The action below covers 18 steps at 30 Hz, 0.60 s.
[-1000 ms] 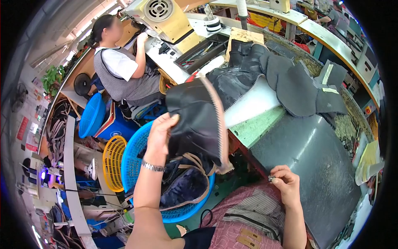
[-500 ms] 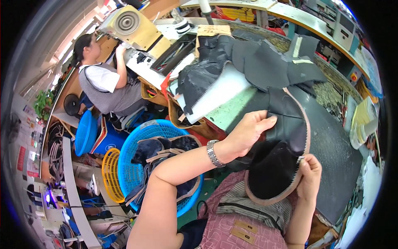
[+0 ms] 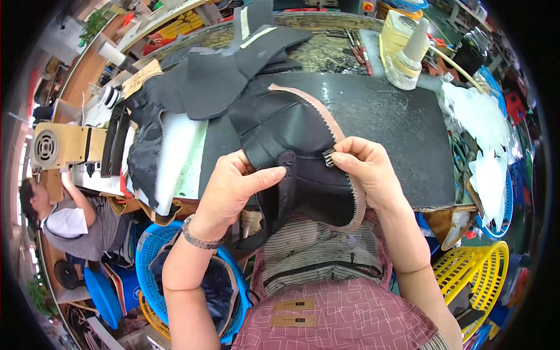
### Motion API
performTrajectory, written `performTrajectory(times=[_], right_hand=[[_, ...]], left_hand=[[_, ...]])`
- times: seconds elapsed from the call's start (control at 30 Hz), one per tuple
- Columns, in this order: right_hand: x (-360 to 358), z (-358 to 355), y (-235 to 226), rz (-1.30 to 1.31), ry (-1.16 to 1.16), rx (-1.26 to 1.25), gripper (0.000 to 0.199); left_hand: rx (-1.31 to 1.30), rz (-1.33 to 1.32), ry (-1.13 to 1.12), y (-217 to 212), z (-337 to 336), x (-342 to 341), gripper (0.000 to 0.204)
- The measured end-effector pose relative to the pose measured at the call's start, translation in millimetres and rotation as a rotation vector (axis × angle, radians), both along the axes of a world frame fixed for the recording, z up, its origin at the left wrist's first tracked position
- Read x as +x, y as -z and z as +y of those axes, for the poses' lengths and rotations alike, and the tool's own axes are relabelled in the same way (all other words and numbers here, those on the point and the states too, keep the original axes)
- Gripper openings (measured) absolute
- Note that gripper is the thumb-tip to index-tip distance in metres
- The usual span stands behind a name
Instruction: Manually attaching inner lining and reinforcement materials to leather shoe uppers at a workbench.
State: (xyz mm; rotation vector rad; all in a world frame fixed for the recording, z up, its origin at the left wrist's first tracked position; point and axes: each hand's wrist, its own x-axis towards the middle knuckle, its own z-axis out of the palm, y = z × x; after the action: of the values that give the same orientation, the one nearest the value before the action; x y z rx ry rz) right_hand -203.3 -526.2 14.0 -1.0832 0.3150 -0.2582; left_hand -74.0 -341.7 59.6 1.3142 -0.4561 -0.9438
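Note:
A black leather piece (image 3: 291, 140) with a pinked tan edge lies draped over the front edge of the dark work mat (image 3: 396, 116). My left hand (image 3: 233, 186) pinches its folded middle, thumb on a small black tab. My right hand (image 3: 364, 166) grips the piece's zigzag edge, holding a small metal part (image 3: 328, 157) against it. A metal watch is on my left wrist.
More black leather pieces (image 3: 216, 76) are stacked at the back left of the bench. A cone of thread (image 3: 411, 49) stands at the back right. A blue basket (image 3: 151, 256) with dark pieces sits lower left, a yellow basket (image 3: 472, 274) lower right. Another person (image 3: 64, 221) works at far left.
My left hand lifted the black leather piece from the blue basket and brought it to the mat. Both hands now hold it in front of me.

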Motion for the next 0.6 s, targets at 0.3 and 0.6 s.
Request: performTrajectory(times=[0.3,0.6], right_hand=[[-25.9,26.0,-25.1,-0.409,0.109,-0.447,0.014],[-14.5,43.2,-1.9,-0.245,0.133,-0.225,0.008]], left_hand=[[-0.052,-0.156,-0.157,4.5,-9.7,-21.1,0.016],[-0.048,-0.464,-0.117,1.3,-17.9,-41.5,0.013]])
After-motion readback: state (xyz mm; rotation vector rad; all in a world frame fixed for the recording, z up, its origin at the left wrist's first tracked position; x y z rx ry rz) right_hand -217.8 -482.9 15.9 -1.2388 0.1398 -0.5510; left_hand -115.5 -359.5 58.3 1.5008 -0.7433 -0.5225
